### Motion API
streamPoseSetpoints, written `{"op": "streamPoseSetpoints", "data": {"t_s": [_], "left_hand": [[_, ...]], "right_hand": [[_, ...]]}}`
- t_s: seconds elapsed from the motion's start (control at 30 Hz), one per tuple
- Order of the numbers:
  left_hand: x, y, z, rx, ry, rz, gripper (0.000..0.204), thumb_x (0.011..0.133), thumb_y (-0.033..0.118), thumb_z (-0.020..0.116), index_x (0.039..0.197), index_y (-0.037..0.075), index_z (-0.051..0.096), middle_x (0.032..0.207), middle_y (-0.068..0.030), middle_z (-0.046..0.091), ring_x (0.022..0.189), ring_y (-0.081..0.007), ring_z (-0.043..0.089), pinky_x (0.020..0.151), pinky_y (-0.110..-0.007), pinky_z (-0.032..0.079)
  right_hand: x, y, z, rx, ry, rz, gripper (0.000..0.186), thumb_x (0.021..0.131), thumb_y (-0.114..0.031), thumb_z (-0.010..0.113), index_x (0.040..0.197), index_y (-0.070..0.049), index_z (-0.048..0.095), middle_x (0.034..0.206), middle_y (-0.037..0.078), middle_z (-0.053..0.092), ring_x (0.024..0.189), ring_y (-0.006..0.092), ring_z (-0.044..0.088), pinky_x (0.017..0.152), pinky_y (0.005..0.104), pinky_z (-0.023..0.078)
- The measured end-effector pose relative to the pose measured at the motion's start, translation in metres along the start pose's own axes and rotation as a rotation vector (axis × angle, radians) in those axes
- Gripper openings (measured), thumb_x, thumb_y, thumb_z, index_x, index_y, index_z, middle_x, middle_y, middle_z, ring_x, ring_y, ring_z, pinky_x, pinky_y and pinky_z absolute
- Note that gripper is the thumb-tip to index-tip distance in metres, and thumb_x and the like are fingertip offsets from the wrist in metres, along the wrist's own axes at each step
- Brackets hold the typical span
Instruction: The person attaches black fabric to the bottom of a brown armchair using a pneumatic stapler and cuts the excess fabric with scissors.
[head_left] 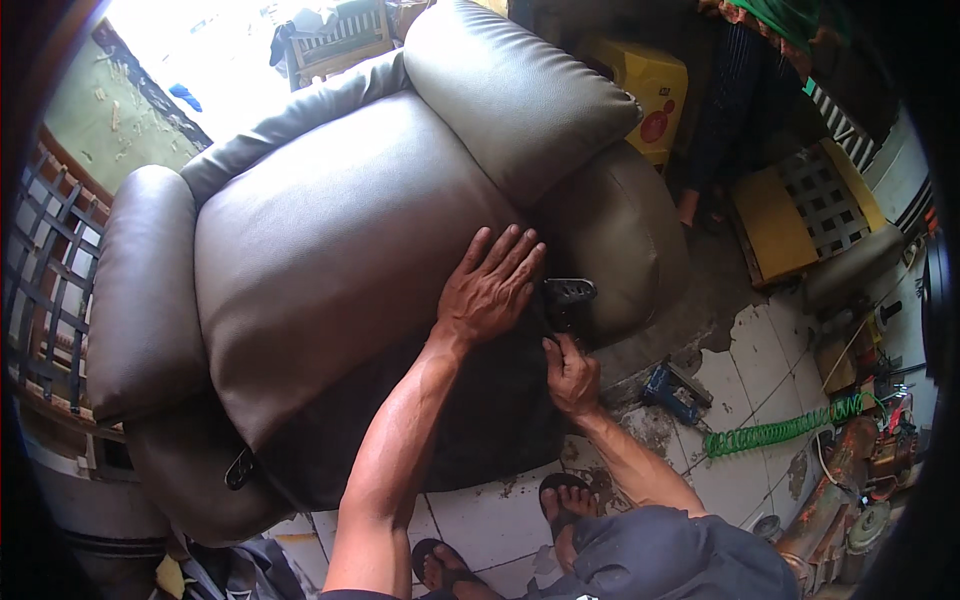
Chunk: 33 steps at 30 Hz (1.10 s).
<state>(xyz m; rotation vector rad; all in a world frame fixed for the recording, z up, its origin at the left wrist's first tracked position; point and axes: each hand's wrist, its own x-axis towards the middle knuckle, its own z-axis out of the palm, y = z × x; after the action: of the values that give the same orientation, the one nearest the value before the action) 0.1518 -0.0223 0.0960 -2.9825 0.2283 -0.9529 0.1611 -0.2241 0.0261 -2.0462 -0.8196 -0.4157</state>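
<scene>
A large brown leather-look upholstered chair (330,220) with thick padded arms lies in front of me. My left hand (490,280) rests flat on its broad padded panel, fingers stretched out toward the right-hand arm. Black cloth (440,430) covers the near part of the chair. At the right edge of this cloth my right hand (572,375) is closed, thumb uppermost, pinching the cloth's edge. Just beyond it a black bracket (570,290) sticks out beside the right arm. A similar black fitting (238,468) shows at the lower left.
A blue air stapler (677,392) with a coiled green hose (780,432) lies on the tiled floor to the right. A webbed yellow frame (810,215) stands farther back, near another person's legs (730,110). A webbed wooden frame (55,290) leans at left; rusty machinery (840,490) sits lower right.
</scene>
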Motion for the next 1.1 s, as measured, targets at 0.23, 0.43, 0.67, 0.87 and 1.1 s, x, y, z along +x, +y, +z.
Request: {"op": "streamPoseSetpoints", "data": {"t_s": [0.23,0.43,0.67,0.87,1.1], "left_hand": [[0.0005,-0.0006,0.0014,-0.004,0.018,0.002,0.052,0.099,0.031,0.052,0.149,0.016,0.047,0.154,-0.0028,0.047,0.147,-0.0204,0.036,0.125,-0.047,0.016],[0.0006,-0.0009,0.0015,-0.008,0.024,0.003,0.054,0.097,0.032,0.053,0.149,0.017,0.048,0.154,-0.0016,0.047,0.147,-0.0195,0.036,0.125,-0.045,0.016],[0.0003,-0.0016,0.0015,0.025,0.025,0.006,0.054,0.097,0.032,0.054,0.149,0.017,0.048,0.154,-0.0010,0.047,0.146,-0.0190,0.037,0.125,-0.045,0.018],[0.0005,-0.0019,0.0020,0.012,0.037,0.006,0.053,0.097,0.032,0.054,0.148,0.016,0.048,0.153,-0.0019,0.047,0.146,-0.0190,0.037,0.125,-0.046,0.017],[0.0001,-0.0021,0.0028,-0.015,0.042,0.009,0.052,0.099,0.031,0.051,0.148,0.015,0.049,0.153,-0.0041,0.048,0.146,-0.0198,0.038,0.124,-0.047,0.017]], "right_hand": [[-0.0017,0.0047,0.0013,0.006,-0.014,0.033,0.013,0.097,-0.018,0.063,0.100,-0.006,0.066,0.069,0.020,0.065,0.063,0.0428,0.066,0.050,0.0466,0.049],[-0.0028,0.0050,0.0000,-0.012,-0.028,0.056,0.013,0.096,-0.020,0.065,0.099,-0.007,0.066,0.068,0.021,0.064,0.063,0.0426,0.066,0.050,0.0462,0.049],[-0.0021,0.0046,0.0017,0.005,0.004,0.036,0.013,0.096,-0.019,0.065,0.099,-0.006,0.067,0.068,0.020,0.064,0.062,0.0419,0.066,0.049,0.0454,0.049],[-0.0018,0.0022,0.0012,-0.001,-0.007,0.043,0.016,0.097,-0.021,0.064,0.099,-0.006,0.067,0.071,0.021,0.066,0.065,0.0417,0.067,0.051,0.0465,0.050],[-0.0001,0.0003,-0.0005,-0.029,0.006,-0.016,0.014,0.096,-0.019,0.065,0.098,-0.005,0.066,0.070,0.021,0.065,0.063,0.0412,0.066,0.049,0.0460,0.048]]}}
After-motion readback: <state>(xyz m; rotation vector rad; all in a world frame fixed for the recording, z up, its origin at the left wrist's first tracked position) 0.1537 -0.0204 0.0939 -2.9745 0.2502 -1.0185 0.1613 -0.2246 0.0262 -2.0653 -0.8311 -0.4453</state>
